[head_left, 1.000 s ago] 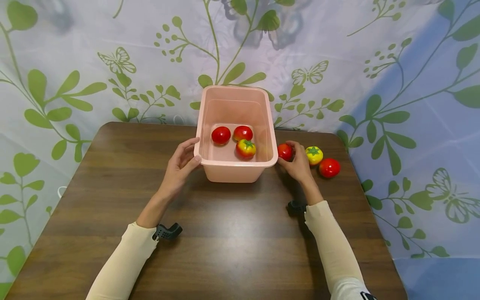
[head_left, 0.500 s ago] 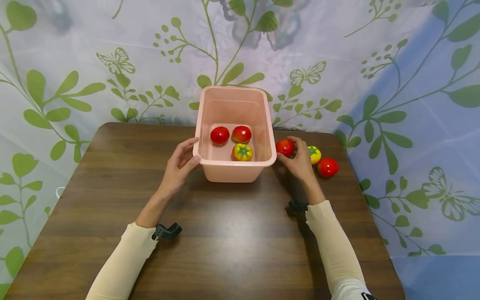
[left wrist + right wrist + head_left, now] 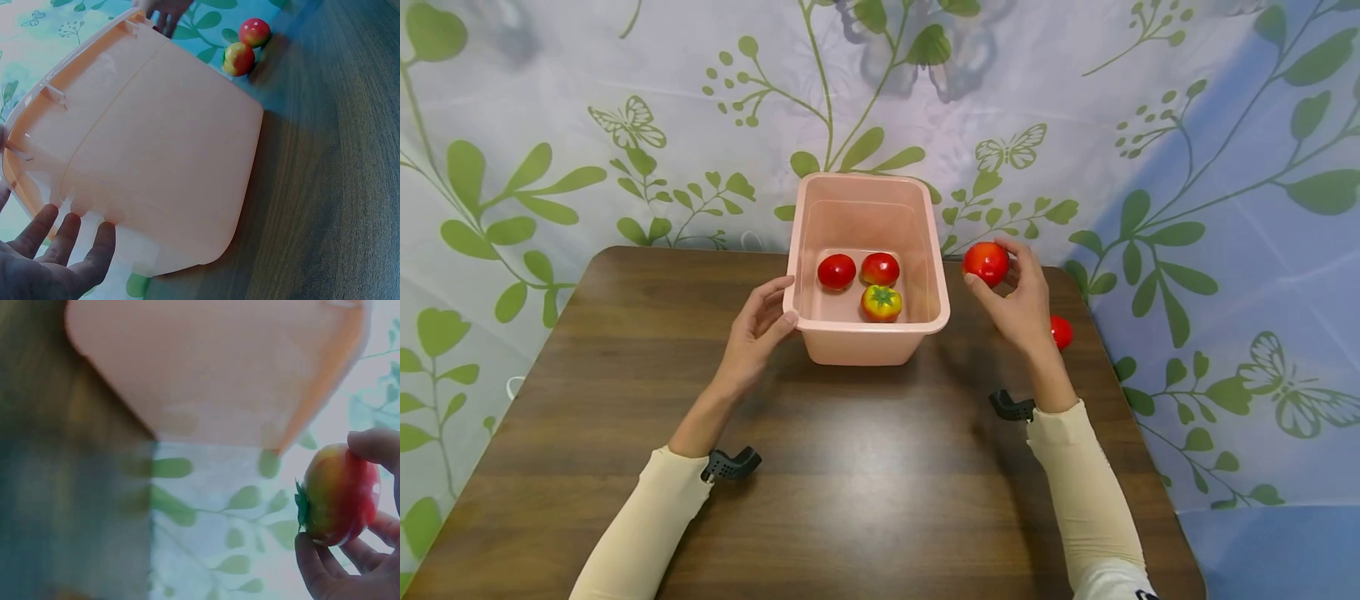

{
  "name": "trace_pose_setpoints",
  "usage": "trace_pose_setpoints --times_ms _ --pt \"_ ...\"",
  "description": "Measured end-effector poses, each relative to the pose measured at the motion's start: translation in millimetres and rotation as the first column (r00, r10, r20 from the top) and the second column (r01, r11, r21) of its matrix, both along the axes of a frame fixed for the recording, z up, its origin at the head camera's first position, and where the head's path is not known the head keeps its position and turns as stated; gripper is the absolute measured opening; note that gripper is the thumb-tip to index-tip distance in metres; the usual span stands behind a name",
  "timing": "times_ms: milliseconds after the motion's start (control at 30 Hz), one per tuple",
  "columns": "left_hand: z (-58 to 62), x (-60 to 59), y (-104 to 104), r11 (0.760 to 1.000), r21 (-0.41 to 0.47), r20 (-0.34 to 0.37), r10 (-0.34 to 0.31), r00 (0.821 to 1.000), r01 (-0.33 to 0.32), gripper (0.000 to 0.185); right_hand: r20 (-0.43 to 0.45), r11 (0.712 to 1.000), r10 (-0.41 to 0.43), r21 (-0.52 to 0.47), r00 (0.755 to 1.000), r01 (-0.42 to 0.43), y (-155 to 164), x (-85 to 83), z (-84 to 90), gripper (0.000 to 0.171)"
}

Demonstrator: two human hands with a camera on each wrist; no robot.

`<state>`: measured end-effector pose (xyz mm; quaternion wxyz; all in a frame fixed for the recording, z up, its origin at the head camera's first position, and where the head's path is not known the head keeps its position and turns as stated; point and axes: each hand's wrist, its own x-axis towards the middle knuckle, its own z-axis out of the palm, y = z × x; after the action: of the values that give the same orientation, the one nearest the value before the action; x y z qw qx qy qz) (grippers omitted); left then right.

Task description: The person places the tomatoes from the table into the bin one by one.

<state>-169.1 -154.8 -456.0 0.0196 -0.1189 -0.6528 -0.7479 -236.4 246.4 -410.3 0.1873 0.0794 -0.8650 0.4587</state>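
My left hand (image 3: 758, 329) holds the pink plastic bin (image 3: 868, 346) by its left rim, thumb at the front corner and fingertips against the outer wall. In the bin lie two red tomatoes, one at the left (image 3: 837, 272) and one behind (image 3: 880, 268), plus a yellow-red tomato (image 3: 882, 303) with its green leafy top up. To the right of the bin, my right hand (image 3: 1018, 296) grips another tomato (image 3: 340, 494) between thumb and fingers, raised above the table. The right wrist view shows its yellow side and green stem end; red faces the head camera.
A red tomato (image 3: 1062, 332) lies near the table's right edge, partly behind the right wrist. Beside it, a yellow-red tomato (image 3: 238, 59) shows in the left wrist view, hidden in the head view. A leaf-printed cloth (image 3: 700, 125) hangs behind the wooden table (image 3: 865, 467).
My right hand has lifted the tomato off the table, up and slightly right. The yellow-red tomato in the bin has rolled left and settled. The left hand stays on the rim.
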Motion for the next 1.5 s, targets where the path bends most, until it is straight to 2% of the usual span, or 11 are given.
trace_pose_setpoints --times_ms 200,367,633,800,1033,1167,1500 --pt "-0.5 0.5 0 1.000 0.002 -0.002 0.001 1.000 -0.001 0.055 -0.078 1.000 0.001 -0.004 0.997 -0.001 -8 10.5 24.3 0.067" --pt "-0.9 0.1 0 1.000 0.004 0.000 0.003 1.000 -0.003 0.054 -0.094 1.000 0.006 0.006 0.996 -0.005 -13 15.4 32.2 0.067" --pt "0.1 -0.7 0 1.000 0.003 -0.005 0.003 1.000 -0.003 0.054 -0.120 1.000 0.018 0.017 0.993 -0.016 -14 18.1 34.3 0.067" --pt "-1.9 -0.8 1 1.000 0.001 -0.009 -0.001 1.000 0.001 0.054 -0.124 0.998 0.058 0.011 0.991 -0.057 -20 22.4 33.6 0.067" --pt "-3.5 -0.1 0 1.000 -0.014 -0.013 0.001 1.000 -0.002 0.053 -0.084 0.990 0.139 0.047 0.987 -0.135 -40 30.2 31.0 0.069" --pt "-2.7 0.3 0 1.000 -0.014 -0.009 0.004 1.000 -0.004 0.054 -0.065 0.982 0.190 0.032 0.980 -0.188 -52 32.1 29.4 0.068" --pt "-1.5 0.6 0 1.000 -0.019 0.001 0.002 1.000 -0.002 0.054 -0.013 0.961 0.271 0.057 0.963 -0.269 -71 37.7 23.0 0.072"
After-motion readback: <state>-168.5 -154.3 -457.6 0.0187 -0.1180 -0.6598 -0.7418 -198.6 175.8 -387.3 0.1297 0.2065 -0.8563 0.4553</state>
